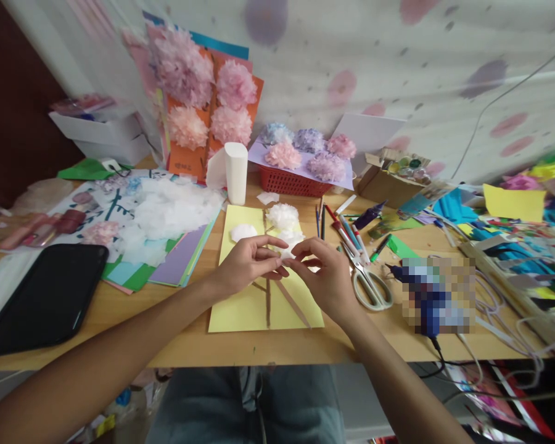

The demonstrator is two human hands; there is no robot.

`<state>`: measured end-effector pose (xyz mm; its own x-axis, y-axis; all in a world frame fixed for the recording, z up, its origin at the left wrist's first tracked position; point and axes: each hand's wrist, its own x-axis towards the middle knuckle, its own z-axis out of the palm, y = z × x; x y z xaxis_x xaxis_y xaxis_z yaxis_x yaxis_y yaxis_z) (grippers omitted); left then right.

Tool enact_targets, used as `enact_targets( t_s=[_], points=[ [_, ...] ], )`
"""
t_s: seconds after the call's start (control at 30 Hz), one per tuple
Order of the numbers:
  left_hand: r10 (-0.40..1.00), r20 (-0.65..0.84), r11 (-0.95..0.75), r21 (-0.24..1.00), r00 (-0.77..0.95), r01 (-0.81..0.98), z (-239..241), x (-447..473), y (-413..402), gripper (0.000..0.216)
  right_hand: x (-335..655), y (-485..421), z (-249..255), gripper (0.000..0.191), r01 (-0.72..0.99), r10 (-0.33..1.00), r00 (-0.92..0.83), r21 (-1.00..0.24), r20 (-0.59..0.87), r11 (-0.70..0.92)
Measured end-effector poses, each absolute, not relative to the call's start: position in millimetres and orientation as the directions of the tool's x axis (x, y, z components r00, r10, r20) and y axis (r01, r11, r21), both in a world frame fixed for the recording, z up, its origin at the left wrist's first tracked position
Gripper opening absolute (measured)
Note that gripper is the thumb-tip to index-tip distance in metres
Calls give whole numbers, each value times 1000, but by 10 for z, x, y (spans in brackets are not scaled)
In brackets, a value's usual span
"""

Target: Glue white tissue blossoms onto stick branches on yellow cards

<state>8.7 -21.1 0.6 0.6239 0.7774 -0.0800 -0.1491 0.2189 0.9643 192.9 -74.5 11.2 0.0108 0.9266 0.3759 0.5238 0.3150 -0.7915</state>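
At centre, my left hand [244, 262] and right hand [322, 271] pinch white tissue [287, 253]; tabletop [296, 350] borders the yellow sheet [240, 311] below; scissors [369, 282] crowd centre right.

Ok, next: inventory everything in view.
paper sheet: one, yellow, centre
tissue piece: one, white, above sheet
tissue rounds: at least two, white, on sheet
tissue pile: uncounted, white, left of sheet
slab: one, black, near left
container: one, white, behind sheet
basket: one, red, behind sheet
pastel flowers: five, blue, purple, pink, above basket
card flowers: four-plus, pink-peach, back left
scissors: one, pale-handled, right of sheet
pens: several, mixed, beyond scissors
corded tool: one, blue, right of scissors
clutter: uncounted, multicoloured, far right
table: one, wood-coloured, beneath these
left hand: one, bare, pinching tissue piece
right hand: one, bare, pinching tissue piece
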Motion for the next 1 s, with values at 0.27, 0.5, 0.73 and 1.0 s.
enact_targets(
  t_s=[0.27,0.5,0.73,1.0],
  points=[
    [816,-29,143,978,577,-154,-2,106,-232,42,1892,-755,54,23,322,986,53,-937,158,133],
    [830,33,39,992,557,-117,16,110,-242,40,1833,-755,78,26,197,996,38,-978,81,72],
    [864,37,-10,998,502,-57,-4,114,-239,40,1861,-781,61,25,115,995,78,-992,65,56],
    [869,105,-128,992,483,15,-15,118,-247,36,1878,-795,70,14,386,970,76,-903,232,186]
  ],
)
